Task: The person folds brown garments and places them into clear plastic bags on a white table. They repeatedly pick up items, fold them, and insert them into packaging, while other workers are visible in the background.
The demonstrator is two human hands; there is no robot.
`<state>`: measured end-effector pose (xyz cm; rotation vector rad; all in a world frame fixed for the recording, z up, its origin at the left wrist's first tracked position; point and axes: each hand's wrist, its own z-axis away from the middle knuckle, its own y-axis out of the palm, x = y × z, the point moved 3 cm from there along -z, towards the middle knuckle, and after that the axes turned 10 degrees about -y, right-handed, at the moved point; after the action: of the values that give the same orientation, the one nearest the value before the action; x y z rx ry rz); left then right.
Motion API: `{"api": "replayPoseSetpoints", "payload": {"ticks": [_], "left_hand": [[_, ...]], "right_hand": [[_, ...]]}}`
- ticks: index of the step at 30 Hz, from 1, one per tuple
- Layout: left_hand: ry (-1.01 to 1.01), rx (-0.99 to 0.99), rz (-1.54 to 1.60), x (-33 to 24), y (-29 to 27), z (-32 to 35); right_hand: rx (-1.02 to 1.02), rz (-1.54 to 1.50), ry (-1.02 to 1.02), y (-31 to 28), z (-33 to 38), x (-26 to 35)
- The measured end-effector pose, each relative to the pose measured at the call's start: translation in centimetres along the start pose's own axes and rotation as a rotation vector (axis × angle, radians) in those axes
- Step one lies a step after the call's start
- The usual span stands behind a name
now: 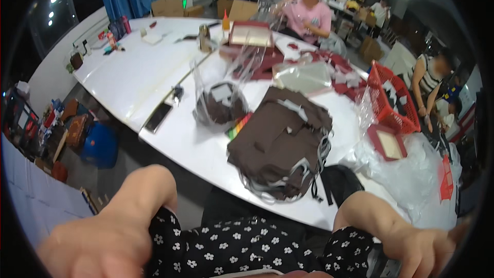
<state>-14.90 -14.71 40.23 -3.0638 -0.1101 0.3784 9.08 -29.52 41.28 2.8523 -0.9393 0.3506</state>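
Observation:
My left hand (98, 244) is raised close to the camera at the lower left, its elbow bent outward. Its knuckles show, but the fingertips are cut off by the lower edge. Over at the lower right, my right hand (422, 247) is held the same way, fingers pointing down out of the picture. Neither hand touches the table. Nearest to them lies a stack of dark brown cloth pieces (280, 139) with grey trim and cords. Behind it on the left stands a clear plastic bag (221, 105) with brown pieces inside.
The white table (190, 146) carries a phone (158, 117), a red basket (393, 98), a dark red framed box (387, 142), clear plastic wrap (411, 175) and dark red scraps (342, 67). A person in pink (309, 18) sits opposite; another (429, 80) is at the right. A blue drum (99, 144) stands left.

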Motion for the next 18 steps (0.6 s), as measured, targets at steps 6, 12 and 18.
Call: {"api": "replayPoseSetpoints", "payload": {"ticks": [6,12,18], "left_hand": [[-0.082,-0.258,-0.111,-1.1,-1.8,0.4],[-0.308,-0.108,-0.263,4.0,-0.3,-1.9],[-0.256,-0.024,-0.19,2.7,0.2,-0.7]], "right_hand": [[-0.062,0.543,-0.256,0.0,1.4,2.6],[-0.176,0.682,0.059,-1.1,-2.5,-6.0],[-0.183,0.591,0.069,0.9,-3.3,-5.2]]}}
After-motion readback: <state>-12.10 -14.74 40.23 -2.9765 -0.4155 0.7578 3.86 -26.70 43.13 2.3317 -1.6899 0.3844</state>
